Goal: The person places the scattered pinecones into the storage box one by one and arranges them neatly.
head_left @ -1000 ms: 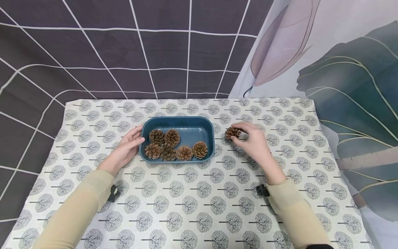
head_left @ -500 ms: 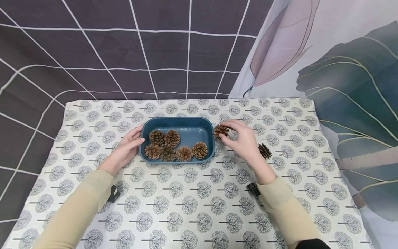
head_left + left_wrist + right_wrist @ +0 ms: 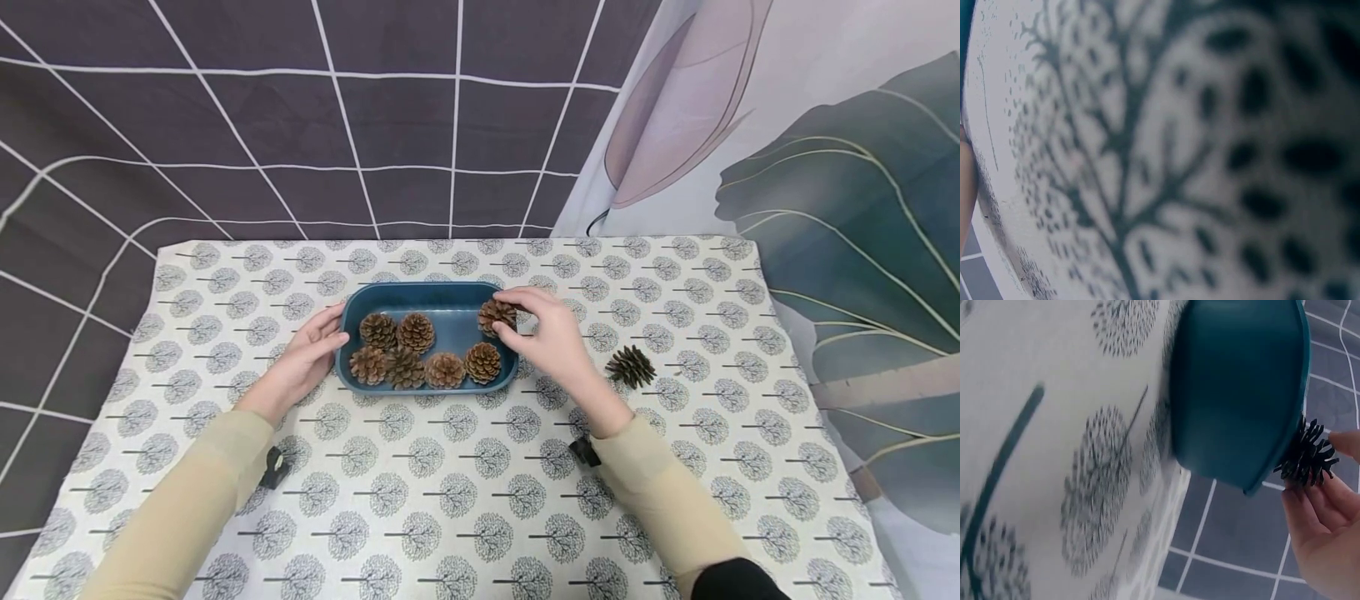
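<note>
A dark teal rectangular box sits on the cloth, with several brown pine cones in it, mostly along its left and near sides. My left hand rests against the box's left end, its thumb at the rim. My right hand pinches another pine cone between thumb and fingers over the box's right end; in the right wrist view this pine cone is beside the upper rim. One loose pine cone lies on the cloth to the right. The left wrist view shows mostly blurred cloth.
A white cloth printed with grey trees covers the table. Behind it hangs a dark curtain with white grid lines. A leaf-patterned white curtain hangs at the right. Each wrist wears a small black device.
My right hand has carried its pine cone leftward from the cloth to above the box's right end. The loose pine cone on the right has come into view. My left hand stays still.
</note>
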Tool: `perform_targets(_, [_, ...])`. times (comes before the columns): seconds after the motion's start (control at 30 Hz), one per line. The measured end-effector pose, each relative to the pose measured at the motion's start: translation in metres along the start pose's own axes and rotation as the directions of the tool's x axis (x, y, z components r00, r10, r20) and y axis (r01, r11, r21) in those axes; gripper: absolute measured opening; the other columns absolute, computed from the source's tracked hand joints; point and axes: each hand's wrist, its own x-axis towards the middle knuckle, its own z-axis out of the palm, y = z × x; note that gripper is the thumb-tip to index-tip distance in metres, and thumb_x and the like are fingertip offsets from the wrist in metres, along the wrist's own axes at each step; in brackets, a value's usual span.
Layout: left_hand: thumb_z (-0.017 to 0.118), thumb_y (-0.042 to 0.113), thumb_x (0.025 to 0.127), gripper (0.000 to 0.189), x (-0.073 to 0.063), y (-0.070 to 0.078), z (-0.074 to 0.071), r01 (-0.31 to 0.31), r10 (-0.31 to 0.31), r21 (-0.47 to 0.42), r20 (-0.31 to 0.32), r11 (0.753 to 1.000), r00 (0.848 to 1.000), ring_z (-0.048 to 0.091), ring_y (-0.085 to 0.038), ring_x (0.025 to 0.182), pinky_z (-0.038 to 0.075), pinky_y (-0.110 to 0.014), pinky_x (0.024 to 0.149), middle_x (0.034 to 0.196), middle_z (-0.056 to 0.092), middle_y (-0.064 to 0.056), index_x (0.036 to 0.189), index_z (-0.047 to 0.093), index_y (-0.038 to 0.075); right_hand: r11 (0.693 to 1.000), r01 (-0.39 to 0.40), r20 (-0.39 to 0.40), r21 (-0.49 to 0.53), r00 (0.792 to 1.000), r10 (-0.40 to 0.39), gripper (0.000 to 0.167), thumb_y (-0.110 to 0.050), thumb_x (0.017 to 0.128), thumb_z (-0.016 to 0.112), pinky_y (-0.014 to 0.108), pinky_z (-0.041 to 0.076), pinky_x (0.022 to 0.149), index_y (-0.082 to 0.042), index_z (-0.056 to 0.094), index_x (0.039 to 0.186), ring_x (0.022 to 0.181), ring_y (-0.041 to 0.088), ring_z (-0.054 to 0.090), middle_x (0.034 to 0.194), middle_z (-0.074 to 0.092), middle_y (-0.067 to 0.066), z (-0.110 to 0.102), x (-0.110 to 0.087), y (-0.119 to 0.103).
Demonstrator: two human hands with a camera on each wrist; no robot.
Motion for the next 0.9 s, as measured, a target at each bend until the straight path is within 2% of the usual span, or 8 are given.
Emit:
perform_targets(0.27, [0.058,-0.001,0.103,0.053,0.0,-0.001,0.0,-0.004,0.004,0.016,-0.004,1.0,1.0,0.057,0.004,0.127,0.045,-0.011,0.113,0.134,0.062,0.024,0.152,0.048,0.018,1.0,0.0,0.058,0.005,0.998,0.0,0.041,-0.016,0.091,0.08,0.048,0.048,0.121,-0.006,0.073,0.131,0.131,0.031,0.065,0.135,0.073,0.013,0.02,0.007,-0.004])
perform_targets(0.53, [0.06,-0.002,0.102,0.052,-0.001,-0.002,0.002,-0.032,0.032,-0.002,0.0,0.999,0.999,0.06,0.003,0.124,0.048,-0.009,0.108,0.131,0.065,0.023,0.15,0.049,0.016,0.999,0.037,0.124,-0.012,0.992,-0.035,0.039,-0.016,0.091,0.08,0.049,0.051,0.117,-0.006,0.074,0.128,0.126,0.031,0.069,0.132,0.074,0.012,0.037,0.013,-0.005])
perform_targets(0.73, [0.059,-0.002,0.103,0.053,-0.002,-0.001,0.003,-0.027,0.026,-0.014,-0.004,1.0,1.0,0.059,0.003,0.124,0.048,-0.01,0.109,0.131,0.065,0.023,0.152,0.047,0.013,0.997,0.046,0.183,-0.062,0.982,-0.034,0.039,-0.019,0.092,0.079,0.046,0.053,0.116,-0.007,0.074,0.129,0.128,0.029,0.068,0.133,0.073,0.011,0.045,0.018,-0.005])
perform_targets(0.9, [0.059,-0.001,0.103,0.053,-0.001,-0.001,0.002,-0.026,0.026,0.006,0.005,1.0,1.0,0.058,0.004,0.126,0.047,-0.01,0.11,0.133,0.063,0.023,0.153,0.047,0.015,0.99,0.058,0.223,-0.132,0.974,-0.027,0.039,-0.021,0.093,0.08,0.044,0.053,0.117,-0.007,0.074,0.129,0.128,0.028,0.068,0.134,0.073,0.01,0.047,0.022,-0.005])
